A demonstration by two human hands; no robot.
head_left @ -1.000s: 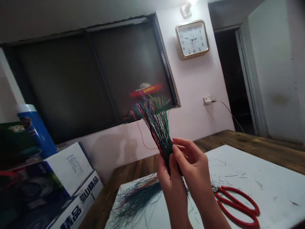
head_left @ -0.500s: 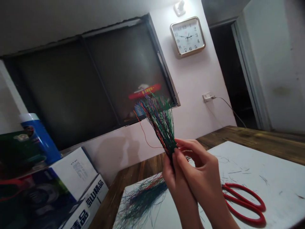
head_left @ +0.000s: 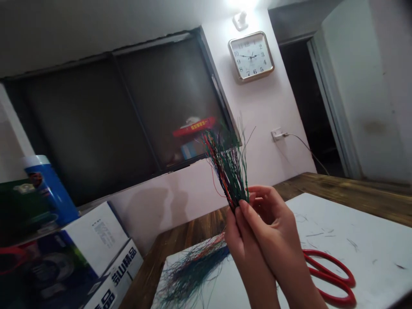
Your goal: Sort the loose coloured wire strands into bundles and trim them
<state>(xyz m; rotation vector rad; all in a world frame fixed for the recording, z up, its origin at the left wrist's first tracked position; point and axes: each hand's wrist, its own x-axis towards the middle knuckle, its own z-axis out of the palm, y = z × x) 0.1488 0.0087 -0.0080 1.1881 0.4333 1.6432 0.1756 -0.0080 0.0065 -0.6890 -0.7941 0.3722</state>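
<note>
A bundle of thin coloured wires (head_left: 230, 171), mostly green with red, black and white strands, stands upright with its loose ends fanned out at the top. My left hand (head_left: 243, 244) is closed around its lower part. Pressed against the bundle from the right, my right hand (head_left: 270, 219) pinches it between thumb and fingers. The lower end of the bundle is hidden by my hands. A second pile of similar wires (head_left: 193, 272) lies on the white board (head_left: 222, 287) below. Red-handled scissors (head_left: 337, 279) rest to the right of my forearms, their blades hidden.
Short wire clippings (head_left: 318, 234) are scattered on the board's right side. The board lies on a brown wooden table (head_left: 193, 227). Boxes (head_left: 99, 236) and a blue canister (head_left: 53, 189) stand at the left. Behind are a dark window (head_left: 80, 120) and a wall clock (head_left: 251, 56).
The bundle has turned in my hands and leans less to the left, its strands now nearly upright. Both hands have shifted slightly right. The camera view has tilted a little.
</note>
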